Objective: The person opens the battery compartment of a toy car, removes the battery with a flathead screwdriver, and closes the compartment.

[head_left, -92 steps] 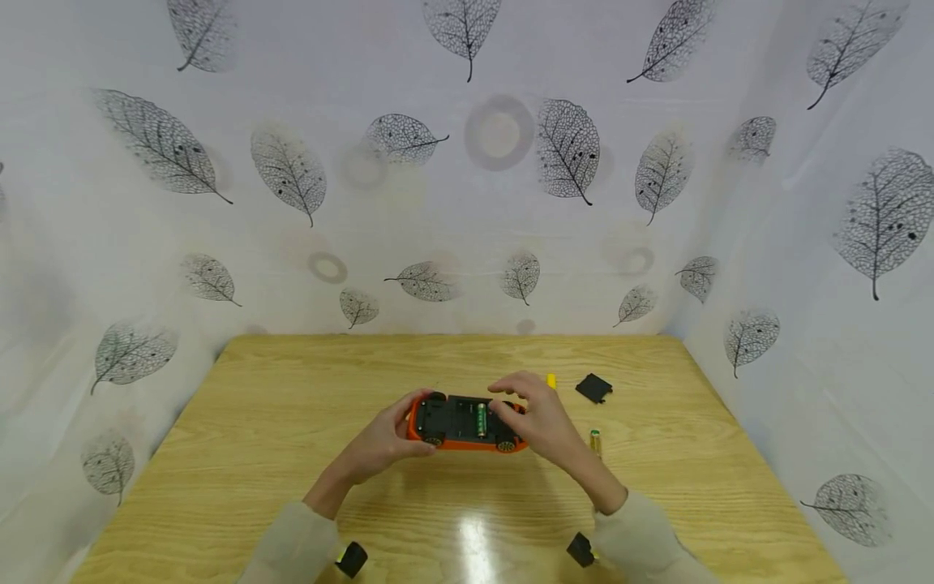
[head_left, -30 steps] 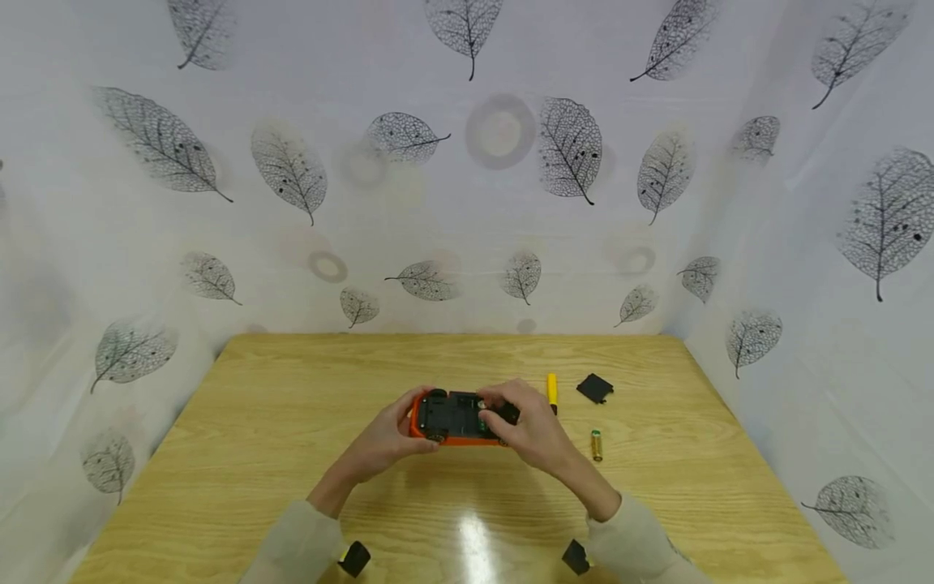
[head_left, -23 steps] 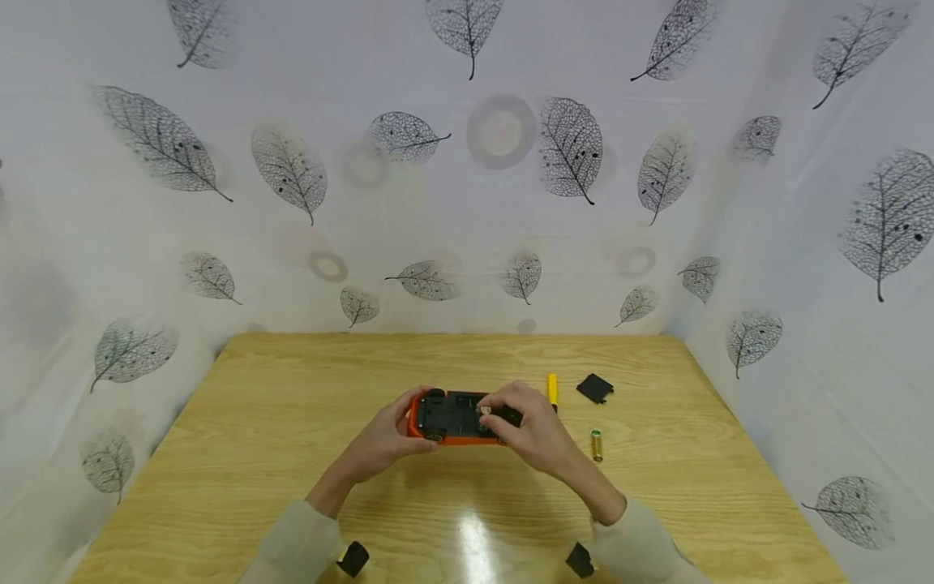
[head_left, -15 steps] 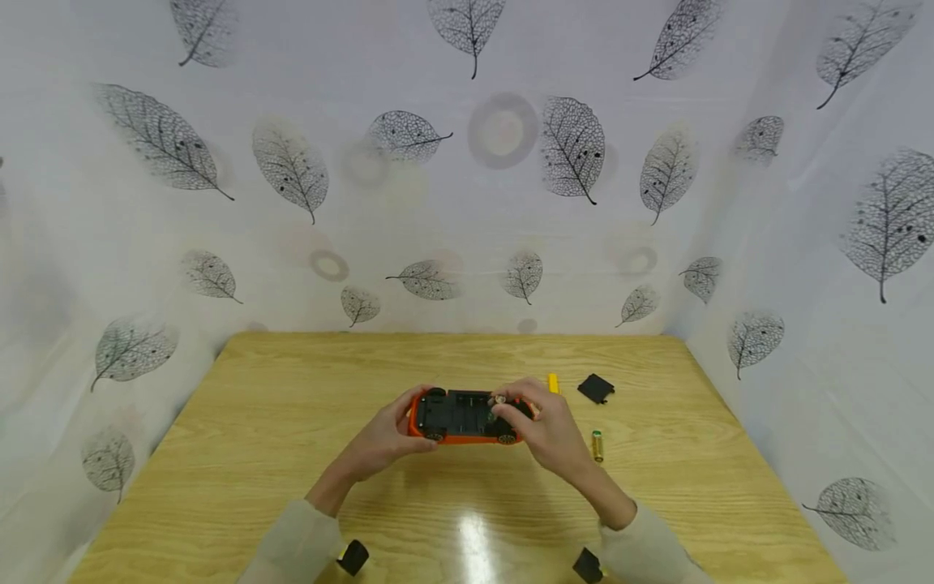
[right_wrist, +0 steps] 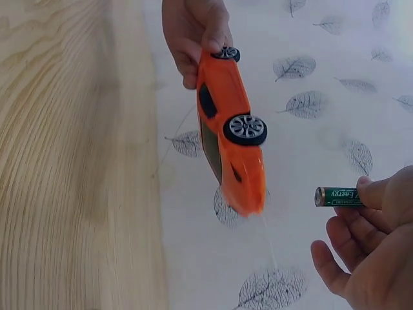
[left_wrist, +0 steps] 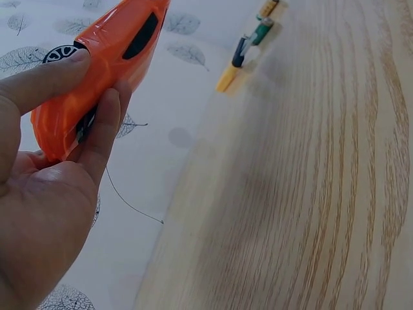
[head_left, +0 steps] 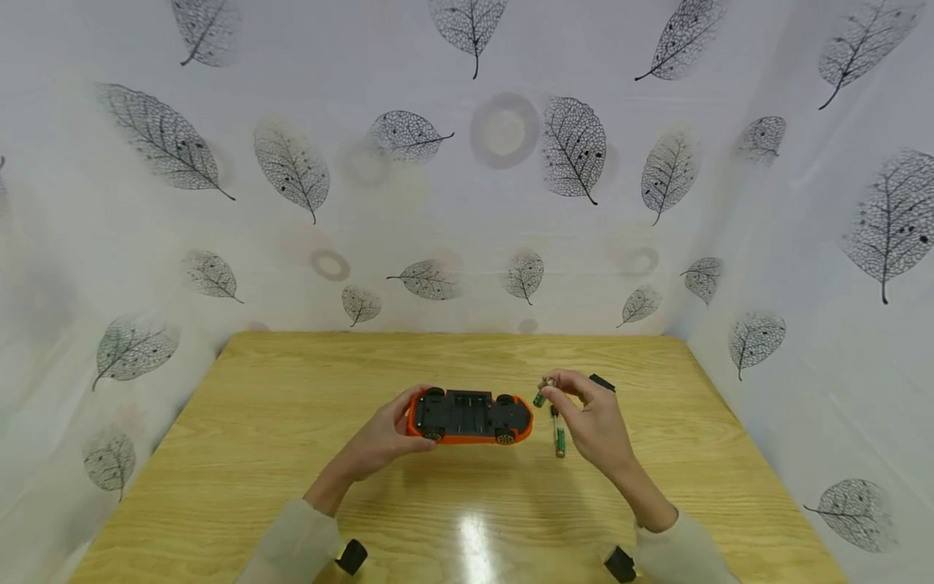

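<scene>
An orange toy car point(head_left: 470, 418) is held up above the table with its black underside facing the head camera. The battery bay point(head_left: 470, 414) in the underside lies uncovered, with no battery in it. My left hand point(head_left: 379, 442) grips the car's left end, thumb on the near side and fingers on the far side. Right of the car, my right hand point(head_left: 594, 418) pinches a green battery point(right_wrist: 339, 197) between thumb and fingers, apart from the car. On the table below, another green battery point(head_left: 559, 442) lies by a screwdriver point(head_left: 554, 411), whose yellow handle point(left_wrist: 226, 79) shows in the left wrist view.
A black battery cover point(head_left: 602, 382) lies behind my right hand, partly hidden. A gold battery point(left_wrist: 268, 8) appears at the top of the left wrist view. The wooden table point(head_left: 306, 381) ends at a white leaf-print sheet point(head_left: 467, 203) behind and at the sides.
My right hand has lifted the green battery out of the car's bay and carried it to the right. My left hand has stayed on the car, barely moving.
</scene>
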Motion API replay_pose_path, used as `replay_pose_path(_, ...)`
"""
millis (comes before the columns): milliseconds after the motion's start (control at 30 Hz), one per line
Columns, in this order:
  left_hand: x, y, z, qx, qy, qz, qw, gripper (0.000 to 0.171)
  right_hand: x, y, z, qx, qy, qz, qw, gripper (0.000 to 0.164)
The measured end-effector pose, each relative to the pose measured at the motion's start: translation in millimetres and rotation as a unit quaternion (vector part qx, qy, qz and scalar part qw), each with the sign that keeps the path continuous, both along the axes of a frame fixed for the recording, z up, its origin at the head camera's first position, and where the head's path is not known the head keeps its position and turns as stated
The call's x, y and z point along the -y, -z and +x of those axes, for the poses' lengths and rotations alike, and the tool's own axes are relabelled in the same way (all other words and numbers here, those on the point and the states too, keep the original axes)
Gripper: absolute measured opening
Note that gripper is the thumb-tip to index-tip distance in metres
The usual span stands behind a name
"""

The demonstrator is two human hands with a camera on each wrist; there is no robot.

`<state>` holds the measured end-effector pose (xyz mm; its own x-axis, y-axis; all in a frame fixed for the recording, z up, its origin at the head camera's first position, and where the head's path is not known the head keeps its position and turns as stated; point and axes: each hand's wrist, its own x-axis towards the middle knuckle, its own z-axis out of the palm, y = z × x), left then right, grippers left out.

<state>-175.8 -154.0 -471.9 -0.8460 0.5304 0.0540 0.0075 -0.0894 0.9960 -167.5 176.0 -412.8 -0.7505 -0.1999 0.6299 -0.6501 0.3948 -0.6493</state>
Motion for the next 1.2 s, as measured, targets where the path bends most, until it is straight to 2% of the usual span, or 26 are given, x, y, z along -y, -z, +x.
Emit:
replay_pose_path(300, 3.0, 2.3, -0.2, -0.001, -0.003, -0.004, 1.0, 0.087, -37.7, 7.8, 1.5, 0.045, 0.026, -0.025, 0.998, 0.02)
replay_pose_path(467, 3.1, 1.5, 0.1, -0.004, -0.006, -0.006, 1.0, 0.086, -58.9, 14.2, 2.7, 0.057, 0.061, -0.025, 0.996, 0.017)
replay_pose_path(733, 2.3, 0.0, 1.2, -0.009, -0.01, -0.01, 0.9999, 0.086, -86.0, 26.8, 3.3, 0.08, 0.123, -0.003, 0.989, 0.018)
replay_pose_path(1200, 1.4, -2.6, 2.0, -0.001, -0.013, -0.008, 0.9999, 0.087, -123.2, 43.6, 8.2, 0.126, 0.181, 0.025, 0.975, 0.025)
